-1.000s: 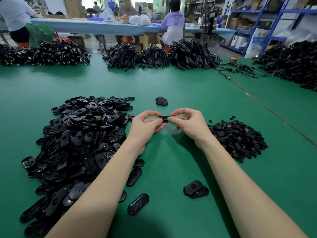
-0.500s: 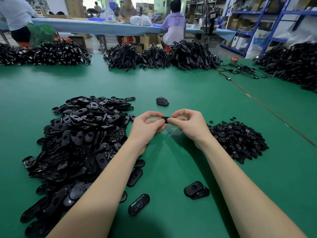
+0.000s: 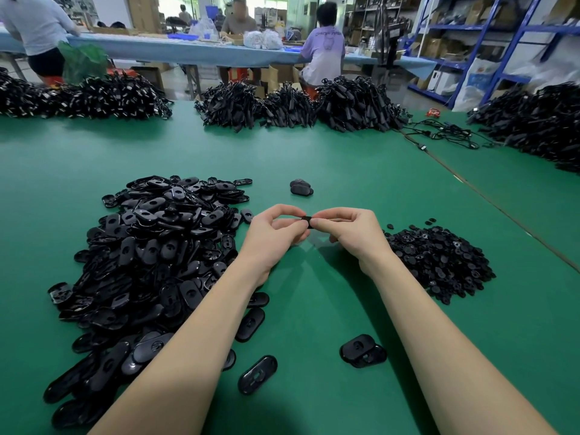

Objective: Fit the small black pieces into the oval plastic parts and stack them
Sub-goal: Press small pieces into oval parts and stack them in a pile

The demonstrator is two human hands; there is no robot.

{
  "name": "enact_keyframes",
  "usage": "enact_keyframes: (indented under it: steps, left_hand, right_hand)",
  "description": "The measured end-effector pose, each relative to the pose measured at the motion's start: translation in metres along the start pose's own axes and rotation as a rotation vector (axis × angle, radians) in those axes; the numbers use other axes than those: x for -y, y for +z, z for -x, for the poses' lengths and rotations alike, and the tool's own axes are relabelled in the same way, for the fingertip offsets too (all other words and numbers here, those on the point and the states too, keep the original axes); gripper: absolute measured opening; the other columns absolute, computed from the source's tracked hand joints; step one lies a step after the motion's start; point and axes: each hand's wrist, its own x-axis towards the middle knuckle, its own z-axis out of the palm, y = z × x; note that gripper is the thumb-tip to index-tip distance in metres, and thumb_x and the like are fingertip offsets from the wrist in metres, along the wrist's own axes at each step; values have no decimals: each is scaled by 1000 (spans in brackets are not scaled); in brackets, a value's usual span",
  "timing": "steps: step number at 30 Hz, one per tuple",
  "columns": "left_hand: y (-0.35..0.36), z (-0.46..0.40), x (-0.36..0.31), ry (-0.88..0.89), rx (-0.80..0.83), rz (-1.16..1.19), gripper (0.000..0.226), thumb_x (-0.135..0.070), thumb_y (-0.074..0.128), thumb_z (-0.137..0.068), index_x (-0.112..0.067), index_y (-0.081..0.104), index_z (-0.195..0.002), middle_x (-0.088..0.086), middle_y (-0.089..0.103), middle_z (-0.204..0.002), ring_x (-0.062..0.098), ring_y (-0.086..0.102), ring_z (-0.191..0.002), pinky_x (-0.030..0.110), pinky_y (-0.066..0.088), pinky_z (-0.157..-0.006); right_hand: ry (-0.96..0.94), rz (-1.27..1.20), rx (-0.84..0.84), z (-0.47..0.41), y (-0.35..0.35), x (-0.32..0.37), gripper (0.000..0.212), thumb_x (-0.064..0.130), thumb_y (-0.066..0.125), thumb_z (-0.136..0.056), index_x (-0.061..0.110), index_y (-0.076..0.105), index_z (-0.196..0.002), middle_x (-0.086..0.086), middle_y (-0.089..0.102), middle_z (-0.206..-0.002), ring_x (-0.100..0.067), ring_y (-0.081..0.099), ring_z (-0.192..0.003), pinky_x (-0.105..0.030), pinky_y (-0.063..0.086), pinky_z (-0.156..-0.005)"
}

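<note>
Little has moved since the earlier frames: my two hands remain raised together over the green felt-covered table [image 3: 345, 171], drawn a touch closer, and more of the black piece now lies hidden between the fingertips; my left hand [image 3: 276, 237] and right hand [image 3: 354, 235] both pinch that one small black plastic part [image 3: 308, 221], mid-table, held just above the surface; whether it is an oval shell, an insert, or both pressed together I cannot tell, so much of it is covered. The work looks barely begun, in my judgement: the large heap of black oval plastic parts [image 3: 150, 265] on the left is big and loose; the smaller heap of little black pieces [image 3: 439, 262] on the right is likewise full; only a short stack of ovals [image 3: 302, 187] just beyond my hands, and a pair of overlapping ovals [image 3: 362, 351] near my right forearm, could pass for finished pieces; nearly everything is left to fit and stack.
</note>
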Motion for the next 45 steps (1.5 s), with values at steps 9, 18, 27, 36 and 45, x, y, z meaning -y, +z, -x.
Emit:
enact_keyframes:
  steps: [9, 18, 27, 36, 45]
  left_hand:
    - [1, 1, -9, -76, 46, 88, 13, 2, 62, -92, -10, 68, -94, 12, 74, -85, 21, 72, -80, 24, 60, -80]
    - [0, 3, -10, -116, 55, 150, 15, 6, 61, -92, -6, 69, -91, 13, 76, -87, 21, 73, -81, 23, 59, -83]
    - [0, 1, -10, -115, 42, 166, 15, 8, 60, -91, -4, 70, -93, 16, 75, -90, 20, 73, -81, 22, 60, -78]
    - [0, 2, -7, -61, 54, 17, 14, 3, 67, -88, -8, 71, -96, 13, 69, -85, 16, 63, -72, 19, 52, -67]
    - [0, 0, -4, -71, 20, 6, 13, 1, 71, -85, -11, 74, -90, 14, 72, -84, 22, 64, -77, 25, 55, -78]
  right_hand:
    - [81, 15, 144, 1, -12, 4, 16, 36, 89, -75, 28, 79, -84, 7, 69, -75, -7, 50, -52, -15, 34, -46]
    - [97, 26, 201, -2, -15, 5, 14, 33, 83, -81, 26, 81, -92, 8, 73, -81, -4, 56, -54, -15, 35, -46]
    - [85, 81, 179, -4, -14, 4, 2, 23, 81, -83, 21, 80, -84, 9, 74, -76, -3, 57, -52, -15, 37, -43]
    - [92, 11, 176, -2, -14, 5, 10, 22, 84, -81, 19, 77, -87, 7, 77, -79, -4, 64, -55, -13, 43, -46]
    - [99, -61, 198, -2, -12, 6, 13, 11, 83, -83, 7, 75, -92, -2, 75, -78, -11, 67, -60, -21, 53, -53]
